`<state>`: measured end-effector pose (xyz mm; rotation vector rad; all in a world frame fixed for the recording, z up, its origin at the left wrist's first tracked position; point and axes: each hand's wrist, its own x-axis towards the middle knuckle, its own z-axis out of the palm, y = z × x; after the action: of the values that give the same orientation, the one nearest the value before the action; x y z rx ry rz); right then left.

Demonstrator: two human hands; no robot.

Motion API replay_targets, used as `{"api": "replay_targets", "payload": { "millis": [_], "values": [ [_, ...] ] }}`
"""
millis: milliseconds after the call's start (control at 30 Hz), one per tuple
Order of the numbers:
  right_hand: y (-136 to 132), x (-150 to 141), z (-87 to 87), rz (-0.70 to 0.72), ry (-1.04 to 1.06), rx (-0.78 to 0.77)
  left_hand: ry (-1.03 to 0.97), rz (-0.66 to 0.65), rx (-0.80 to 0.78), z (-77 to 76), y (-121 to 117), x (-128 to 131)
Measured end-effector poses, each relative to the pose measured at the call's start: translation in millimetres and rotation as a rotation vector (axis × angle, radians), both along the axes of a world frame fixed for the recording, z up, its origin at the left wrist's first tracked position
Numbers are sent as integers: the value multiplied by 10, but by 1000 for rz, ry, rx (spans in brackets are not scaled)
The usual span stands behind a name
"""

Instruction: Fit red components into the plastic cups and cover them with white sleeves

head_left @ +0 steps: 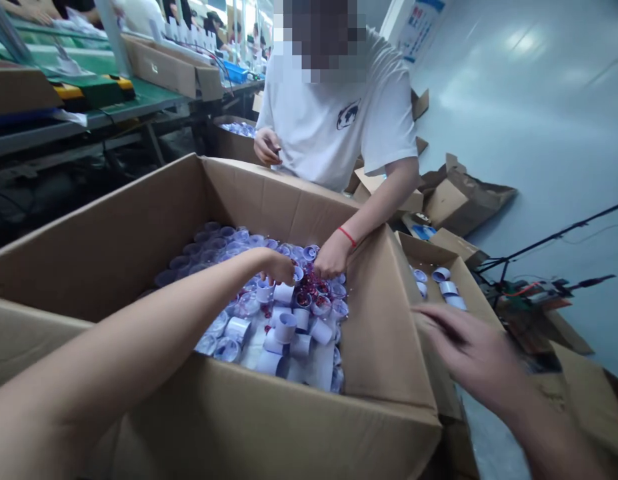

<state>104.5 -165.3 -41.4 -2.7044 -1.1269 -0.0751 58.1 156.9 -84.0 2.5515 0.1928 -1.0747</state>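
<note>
My left hand point(279, 268) reaches into a large cardboard box point(269, 420), its fingers curled down among the white plastic cups point(286, 327). A cup rim shows right beside its fingertips; what the fingers hold, if anything, is hidden. Small red pieces point(313, 287) lie scattered in and between the cups. Outside the box's right wall is my right hand point(471, 347), blurred by motion, its fingers stretched toward the wall with nothing visible in them. A co-worker's hand point(333, 257) with a red wrist cord is lowered into the same box, close to my left hand.
Across the box stands a co-worker in a white T-shirt point(329, 127), the other hand near the far rim. A smaller carton point(469, 280) with white cups sits at the right. A green workbench point(153, 97) runs along the left. A black stand point(539, 240) leans at far right.
</note>
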Motion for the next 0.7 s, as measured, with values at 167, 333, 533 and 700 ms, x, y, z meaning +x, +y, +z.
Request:
{"api": "replay_targets", "payload": {
  "millis": [167,333,533,700],
  "values": [
    [1646,-323,-341,451,244,-446,44,27,24,-7,62,-114],
    [1899,-514,-1118,533,200,-505,-38,-31,27,-11,6,-126],
    [1880,-769,-1244,569,88,-685,-90,-169,78,-52,-184,-71],
    [1981,-900,-362,425,116,-644,-157,-113,164,46,-22,-70]
  ]
}}
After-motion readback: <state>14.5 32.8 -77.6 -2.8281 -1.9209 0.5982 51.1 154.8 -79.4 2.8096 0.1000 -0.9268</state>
